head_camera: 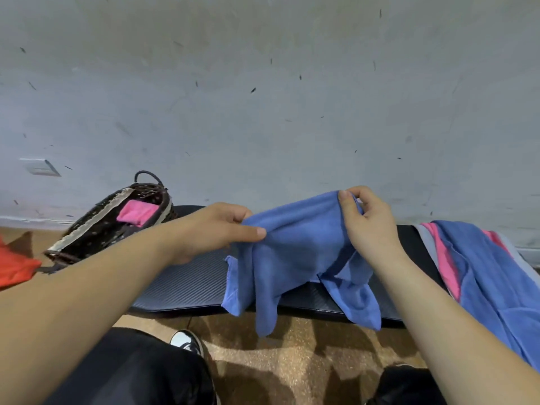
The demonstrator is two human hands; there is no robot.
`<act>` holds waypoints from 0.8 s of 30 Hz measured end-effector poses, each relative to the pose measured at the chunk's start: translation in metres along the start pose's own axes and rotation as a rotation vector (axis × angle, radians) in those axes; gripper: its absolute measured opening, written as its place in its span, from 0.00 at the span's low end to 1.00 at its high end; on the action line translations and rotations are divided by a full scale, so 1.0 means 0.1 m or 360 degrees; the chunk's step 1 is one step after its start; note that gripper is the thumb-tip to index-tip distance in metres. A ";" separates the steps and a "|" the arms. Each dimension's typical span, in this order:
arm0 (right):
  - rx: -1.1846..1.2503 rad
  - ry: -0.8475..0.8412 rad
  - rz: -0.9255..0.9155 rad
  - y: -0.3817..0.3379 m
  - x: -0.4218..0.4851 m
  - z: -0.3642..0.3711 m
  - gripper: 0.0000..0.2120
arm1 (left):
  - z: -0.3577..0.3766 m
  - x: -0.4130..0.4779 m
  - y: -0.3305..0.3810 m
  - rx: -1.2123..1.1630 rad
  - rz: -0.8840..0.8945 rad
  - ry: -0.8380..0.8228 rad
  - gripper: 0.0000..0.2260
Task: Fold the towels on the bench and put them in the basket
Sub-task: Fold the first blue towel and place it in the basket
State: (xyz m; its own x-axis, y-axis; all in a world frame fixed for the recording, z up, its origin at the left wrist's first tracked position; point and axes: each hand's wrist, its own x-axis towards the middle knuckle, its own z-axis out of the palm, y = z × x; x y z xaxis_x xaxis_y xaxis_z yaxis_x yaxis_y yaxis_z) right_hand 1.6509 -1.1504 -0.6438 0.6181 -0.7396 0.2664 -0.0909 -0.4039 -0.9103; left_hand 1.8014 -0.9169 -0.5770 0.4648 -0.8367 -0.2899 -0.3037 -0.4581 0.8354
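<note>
Both hands, left hand [216, 226] and right hand [365, 217], pinch the top edge of a blue towel [295, 258] hanging limp above the black table [187, 282], soft and light, likely best gripped at its corners, the basket [96, 229] lying leftward.

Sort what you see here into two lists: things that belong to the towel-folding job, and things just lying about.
Part of the job:
blue towel held by left hand and right hand
towel pile
bench
basket
pink towel in the basket

Just lying about:
orange cloth
wall plate
</note>
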 end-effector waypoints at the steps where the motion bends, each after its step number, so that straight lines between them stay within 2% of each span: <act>1: -0.0057 -0.0022 0.0000 0.02 -0.02 -0.02 0.10 | 0.00 -0.01 0.03 0.0014 -0.0012 -0.0075 0.12; 4: -0.0089 -0.0016 0.0004 -0.03 -0.07 -0.13 0.10 | 0.02 -0.06 0.10 0.0334 -0.0023 -0.0125 0.09; 6: -0.0050 0.0018 -0.0005 -0.11 -0.11 -0.26 0.09 | 0.04 -0.09 0.18 0.0693 0.0018 -0.0026 0.11; 8: 0.0011 0.0025 -0.0059 -0.25 -0.16 -0.41 0.08 | 0.04 -0.12 0.24 0.0870 0.0044 -0.0021 0.15; 11: 0.0232 0.0058 -0.0167 -0.46 -0.25 -0.67 0.07 | 0.04 -0.21 0.34 0.0908 0.0085 -0.0153 0.14; 15: 0.0497 0.0232 -0.0207 -0.56 -0.29 -1.01 0.08 | -0.01 -0.35 0.44 0.0583 0.0119 -0.0251 0.17; 18: 0.0201 0.0268 -0.0118 -0.39 -0.24 -0.98 0.09 | -0.11 -0.28 0.34 0.0714 0.0088 -0.0202 0.14; 21: -0.0216 0.0127 -0.0039 -0.10 -0.13 -0.83 0.11 | -0.23 -0.13 0.07 0.0974 0.0024 -0.0110 0.14; 24: -0.0472 0.0038 0.0050 0.17 0.05 -0.68 0.11 | -0.33 0.02 -0.27 0.1250 -0.0187 -0.0265 0.10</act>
State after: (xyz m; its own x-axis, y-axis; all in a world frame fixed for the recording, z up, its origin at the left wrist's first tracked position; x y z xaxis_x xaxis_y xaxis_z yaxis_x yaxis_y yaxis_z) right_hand 1.5990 -1.1973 -0.6364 0.5933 -0.7651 0.2502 -0.3360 -0.5179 -0.7867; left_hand 1.8378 -0.8961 -0.5843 0.4185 -0.7755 -0.4727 -0.7847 -0.5708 0.2417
